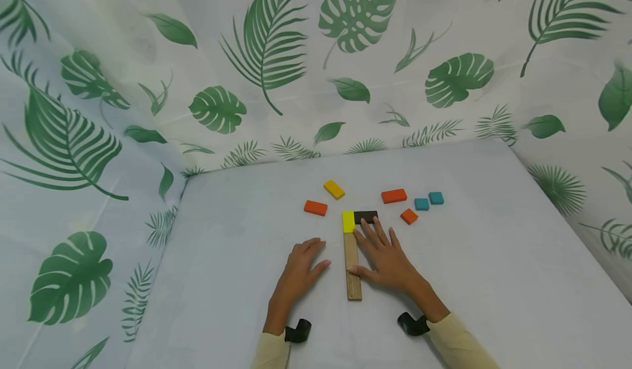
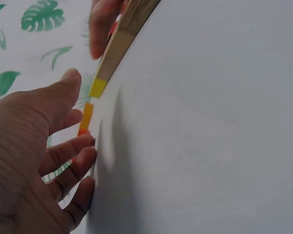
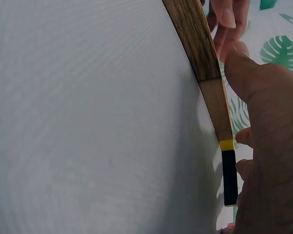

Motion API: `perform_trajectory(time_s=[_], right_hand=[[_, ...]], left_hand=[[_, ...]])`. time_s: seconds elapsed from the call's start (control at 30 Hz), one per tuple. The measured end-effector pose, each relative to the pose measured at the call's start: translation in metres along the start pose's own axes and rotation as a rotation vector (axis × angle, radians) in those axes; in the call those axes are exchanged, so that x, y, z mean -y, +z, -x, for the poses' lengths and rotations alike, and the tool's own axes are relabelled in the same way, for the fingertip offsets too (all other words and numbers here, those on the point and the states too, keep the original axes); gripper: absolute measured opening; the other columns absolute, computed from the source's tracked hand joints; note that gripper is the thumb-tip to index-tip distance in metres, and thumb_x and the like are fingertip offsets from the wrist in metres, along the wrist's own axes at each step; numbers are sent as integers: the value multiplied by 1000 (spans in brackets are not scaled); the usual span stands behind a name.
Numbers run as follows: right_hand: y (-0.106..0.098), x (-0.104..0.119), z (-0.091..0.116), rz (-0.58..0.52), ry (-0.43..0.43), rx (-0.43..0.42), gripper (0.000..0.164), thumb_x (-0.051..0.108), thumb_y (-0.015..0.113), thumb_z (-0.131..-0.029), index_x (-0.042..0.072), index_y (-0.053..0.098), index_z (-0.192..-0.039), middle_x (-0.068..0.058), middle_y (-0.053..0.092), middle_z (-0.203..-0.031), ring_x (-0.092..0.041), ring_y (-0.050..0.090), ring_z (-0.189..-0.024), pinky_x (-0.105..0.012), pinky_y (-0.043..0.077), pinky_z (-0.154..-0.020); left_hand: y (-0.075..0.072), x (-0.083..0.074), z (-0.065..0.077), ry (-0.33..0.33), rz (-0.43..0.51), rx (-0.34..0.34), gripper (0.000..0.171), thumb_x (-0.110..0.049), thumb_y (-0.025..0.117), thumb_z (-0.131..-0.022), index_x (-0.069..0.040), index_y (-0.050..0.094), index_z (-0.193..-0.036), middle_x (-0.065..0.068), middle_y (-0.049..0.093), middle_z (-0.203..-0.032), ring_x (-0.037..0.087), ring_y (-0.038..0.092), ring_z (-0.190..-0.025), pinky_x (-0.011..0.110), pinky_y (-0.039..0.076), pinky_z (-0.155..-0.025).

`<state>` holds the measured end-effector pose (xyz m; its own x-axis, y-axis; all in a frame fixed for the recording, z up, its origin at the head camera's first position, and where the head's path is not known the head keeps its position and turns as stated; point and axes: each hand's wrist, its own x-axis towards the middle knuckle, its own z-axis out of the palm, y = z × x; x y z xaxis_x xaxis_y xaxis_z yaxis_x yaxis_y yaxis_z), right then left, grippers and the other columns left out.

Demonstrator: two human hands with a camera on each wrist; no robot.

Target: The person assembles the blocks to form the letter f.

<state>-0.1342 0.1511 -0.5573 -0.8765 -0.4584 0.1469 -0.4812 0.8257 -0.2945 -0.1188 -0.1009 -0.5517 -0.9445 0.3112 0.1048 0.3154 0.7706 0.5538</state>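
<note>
Two plain wooden blocks, the upper one [image 1: 351, 250] and the lower one [image 1: 354, 288], lie end to end on the white cloth. A bright yellow block [image 1: 348, 222] meets their far end, and a black block [image 1: 366, 217] extends rightward from it, making a corner. My right hand [image 1: 387, 259] is spread over the inside of this corner. Its fingertips are at the black and yellow blocks, and its thumb is at the joint between the wooden ones. Left of the row, my left hand [image 1: 300, 266] is relaxed with nothing in it; in the left wrist view its fingers [image 2: 71, 156] are loosely bent.
Behind the corner lie an orange-red block [image 1: 315, 208] and a golden-yellow block [image 1: 334, 189]. Farther right are another orange-red block [image 1: 394, 196], a small orange one [image 1: 408, 216] and two teal blocks [image 1: 422, 204]. Leaf-patterned cloth walls [image 1: 276, 128] enclose the surface.
</note>
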Motion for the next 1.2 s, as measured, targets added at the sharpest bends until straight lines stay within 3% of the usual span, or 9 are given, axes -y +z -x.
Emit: perform_trajectory(time_s=[0.2, 0.33, 0.43, 0.57, 0.73, 0.9, 1.2], right_hand=[[1, 1, 2, 15, -11, 34, 91, 69, 57, -83, 19, 31, -154, -15, 18, -163, -44, 9, -149, -71, 12, -112], [0, 1, 2, 11, -12, 38, 90, 69, 57, -83, 19, 32, -154, -16, 18, -163, -45, 9, -149, -71, 11, -112], [0, 0, 3, 3, -4, 45, 91, 68, 58, -83, 18, 31, -154, -16, 16, -163, -46, 8, -149, -71, 10, -112], [2, -1, 3, -1, 4, 55, 92, 69, 57, -83, 19, 30, -155, -16, 15, -164, -45, 6, -149, -71, 8, -112], [3, -1, 2, 5, -7, 44, 91, 69, 57, -83, 19, 31, -154, -16, 15, -164, -45, 7, -149, -71, 9, -112], [2, 0, 1, 13, -9, 48, 91, 69, 57, -83, 20, 30, -154, -15, 15, -164, -45, 7, -149, -71, 9, -112], [2, -1, 0, 19, -12, 47, 91, 70, 57, -83, 20, 30, -155, -15, 15, -164, -45, 8, -149, -72, 10, -111]], left_hand=[[-8, 23, -29, -38, -35, -99, 39, -29, 69, -92, -10, 65, -125, 10, 60, -133, 28, 55, -116, 45, 47, -95], [-15, 33, -49, -96, -31, -119, 42, -27, 69, -92, -10, 62, -129, 13, 54, -137, 32, 51, -120, 47, 46, -98], [-19, 38, -64, -121, -25, -94, 49, -28, 67, -93, -10, 56, -137, 14, 44, -148, 34, 45, -127, 48, 43, -103], [-23, 41, -83, -108, -41, -36, 55, -28, 65, -95, -13, 48, -145, 12, 30, -159, 34, 36, -137, 48, 38, -111], [-23, 40, -101, -78, -107, 45, 55, -27, 62, -97, -17, 44, -148, 7, 32, -159, 32, 34, -139, 49, 36, -111], [-18, 32, -108, -80, -137, 59, 48, -26, 64, -96, -17, 53, -141, 11, 48, -146, 34, 41, -129, 47, 40, -105], [-9, 26, -103, 5, -10, -2, 34, -22, 73, -89, -10, 67, -120, 14, 55, -119, 30, 47, -108, 38, 45, -91]])
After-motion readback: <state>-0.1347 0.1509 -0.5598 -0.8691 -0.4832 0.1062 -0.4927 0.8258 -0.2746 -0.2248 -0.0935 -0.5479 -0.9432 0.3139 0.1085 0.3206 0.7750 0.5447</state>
